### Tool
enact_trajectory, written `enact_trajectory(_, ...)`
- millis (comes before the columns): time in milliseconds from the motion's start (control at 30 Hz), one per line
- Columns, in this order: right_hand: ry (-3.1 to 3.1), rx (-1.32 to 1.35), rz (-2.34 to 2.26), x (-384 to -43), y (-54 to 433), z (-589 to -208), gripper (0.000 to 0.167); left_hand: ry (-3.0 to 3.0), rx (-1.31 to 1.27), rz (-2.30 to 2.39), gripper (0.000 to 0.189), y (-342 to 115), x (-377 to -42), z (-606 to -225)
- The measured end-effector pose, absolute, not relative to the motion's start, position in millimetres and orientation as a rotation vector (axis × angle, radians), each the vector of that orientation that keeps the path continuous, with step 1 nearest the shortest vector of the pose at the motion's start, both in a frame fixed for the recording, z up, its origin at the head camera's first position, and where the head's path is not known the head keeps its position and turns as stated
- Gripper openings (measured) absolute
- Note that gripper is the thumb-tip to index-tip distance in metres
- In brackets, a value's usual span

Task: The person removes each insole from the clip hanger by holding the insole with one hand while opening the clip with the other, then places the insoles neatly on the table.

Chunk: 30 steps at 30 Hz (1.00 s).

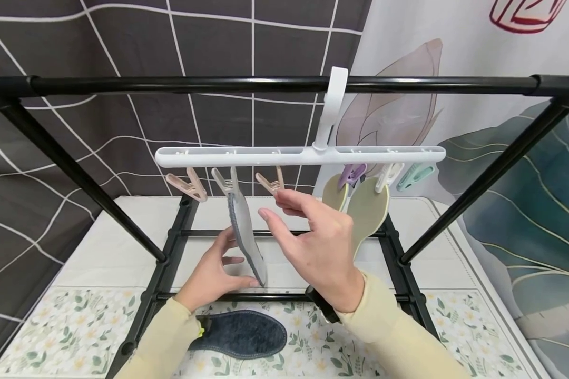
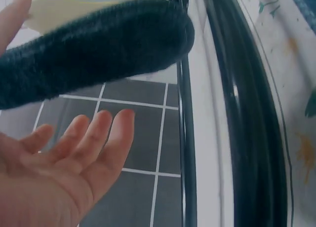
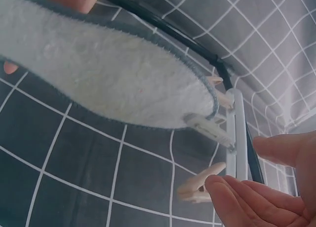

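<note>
A grey fleecy insole [image 1: 246,237] hangs from a clothespin [image 1: 226,181] on the white clip hanger [image 1: 246,156]. My left hand [image 1: 218,276] stands around the insole's lower part, thumb on one side and fingers on the other; in the left wrist view its fingers are spread loosely below the dark side of the insole [image 2: 98,49], apart from it. My right hand [image 1: 320,242] is raised beside a beige clothespin [image 1: 271,181], thumb and fingers apart. In the right wrist view its fingertips are close to that clothespin [image 3: 200,185]; whether they touch it I cannot tell.
A black rack [image 1: 246,84] carries the hanger by its hook. Pale yellow insoles [image 1: 369,208] hang at the right from purple and white clothespins. Further clothespins, beige [image 1: 189,184] and green [image 1: 414,176], hang at the ends. A dark insole [image 1: 246,333] lies on the floral cloth.
</note>
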State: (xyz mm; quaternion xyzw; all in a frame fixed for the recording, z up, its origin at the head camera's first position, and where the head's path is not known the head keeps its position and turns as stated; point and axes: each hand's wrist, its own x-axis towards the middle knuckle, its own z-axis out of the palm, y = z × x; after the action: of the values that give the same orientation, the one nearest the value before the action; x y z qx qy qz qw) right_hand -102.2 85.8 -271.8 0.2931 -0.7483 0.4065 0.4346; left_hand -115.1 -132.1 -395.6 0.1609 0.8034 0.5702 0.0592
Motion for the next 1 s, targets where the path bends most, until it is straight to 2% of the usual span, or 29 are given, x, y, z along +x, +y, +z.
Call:
enact_trajectory(100, -1.861, 0.755, 1.024, -103.6, 80.2, -269.6, 0.029, 2.466, 0.439, 1.748, 0.108, -128.3, -114.6, -396.9)
enact_trajectory(300, -1.882, 0.798, 1.033, -104.8, 64.6, -262.9, 0.032, 2.493, 0.415, 1.830, 0.088, -123.2, -115.7, -398.8)
enact_trajectory(567, -1.960, 0.749, 1.000, -107.4, 46.4, -257.2, 0.036, 2.515, 0.464, 1.826, 0.068, -119.9, -115.4, -399.7)
enact_trajectory(1000, -1.903, 0.751, 0.989, -121.2, 28.6, -258.3, 0.029, 2.488, 0.431, 1.893, 0.063, -116.3, -111.3, -396.7)
